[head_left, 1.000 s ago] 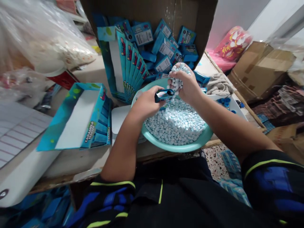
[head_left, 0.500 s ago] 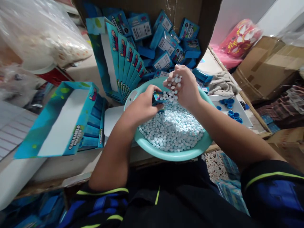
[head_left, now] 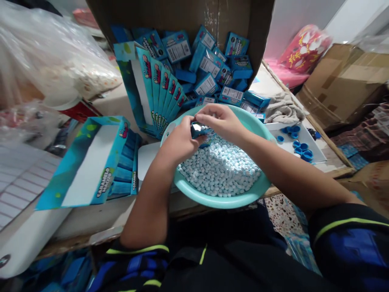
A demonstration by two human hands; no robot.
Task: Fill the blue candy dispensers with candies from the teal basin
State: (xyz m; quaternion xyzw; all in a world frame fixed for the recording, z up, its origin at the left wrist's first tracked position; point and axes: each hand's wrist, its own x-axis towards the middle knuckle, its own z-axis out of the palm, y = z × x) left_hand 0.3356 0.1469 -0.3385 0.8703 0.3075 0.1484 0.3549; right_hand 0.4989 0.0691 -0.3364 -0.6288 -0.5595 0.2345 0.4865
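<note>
My left hand (head_left: 181, 138) is closed round a small blue candy box (head_left: 197, 129) above the basin. The box's end is open, and a few white candies show at its mouth. Bent over that mouth is my right hand (head_left: 221, 121), fingers curled and pressed together; what lies inside them is hidden. Below both hands a turquoise basin (head_left: 209, 201) holds a heap of small white and pale blue candies (head_left: 226, 170).
Behind the basin, a big cardboard box (head_left: 234, 16) holds many blue candy boxes (head_left: 176, 46). Left stands a display carton (head_left: 103, 178) partly filled with boxes; folded cartons (head_left: 161, 93) fan out behind it. At right are a white tray (head_left: 317, 152) with blue caps and a grey cloth (head_left: 285, 107).
My right hand has come left and down onto the box's mouth. The candies seen in its palm and piled at the mouth no longer show there. The view has shifted slightly.
</note>
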